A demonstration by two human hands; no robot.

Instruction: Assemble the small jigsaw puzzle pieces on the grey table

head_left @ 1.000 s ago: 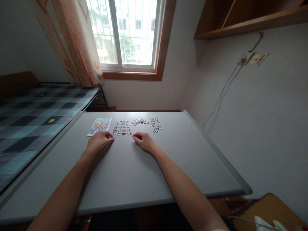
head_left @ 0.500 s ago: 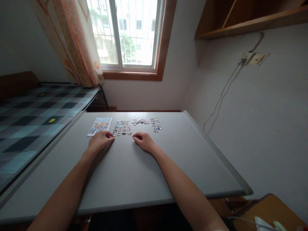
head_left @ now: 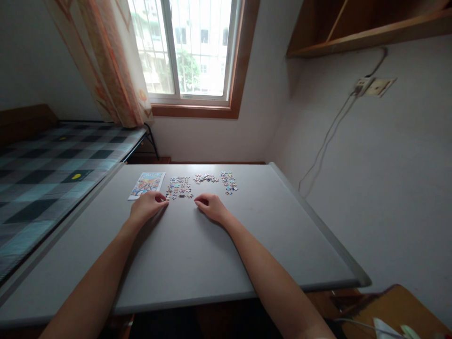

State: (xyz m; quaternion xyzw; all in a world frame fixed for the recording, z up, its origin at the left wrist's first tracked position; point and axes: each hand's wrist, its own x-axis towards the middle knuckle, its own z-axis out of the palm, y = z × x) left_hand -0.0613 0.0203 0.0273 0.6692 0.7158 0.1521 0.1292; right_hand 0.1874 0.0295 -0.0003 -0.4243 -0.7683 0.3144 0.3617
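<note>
Small colourful jigsaw pieces lie in three loose clusters on the grey table [head_left: 197, 245]: one [head_left: 179, 187] between my hands, one [head_left: 205, 178] behind it, one [head_left: 229, 182] to the right. A colourful picture card [head_left: 147, 184] lies flat at the left of them. My left hand [head_left: 146, 206] rests on the table just in front of the card, fingers curled, fingertips beside the nearest cluster. My right hand [head_left: 211, 207] rests a little right of that cluster, fingers curled inward. I cannot see anything held in either hand.
A bed with a checked cover [head_left: 45, 174] stands against the table's left edge. A window [head_left: 187, 49] with a curtain [head_left: 106, 61] is behind. A wall with a socket and cable [head_left: 372, 87] runs along the right. A wooden chair corner [head_left: 388, 306] shows at bottom right.
</note>
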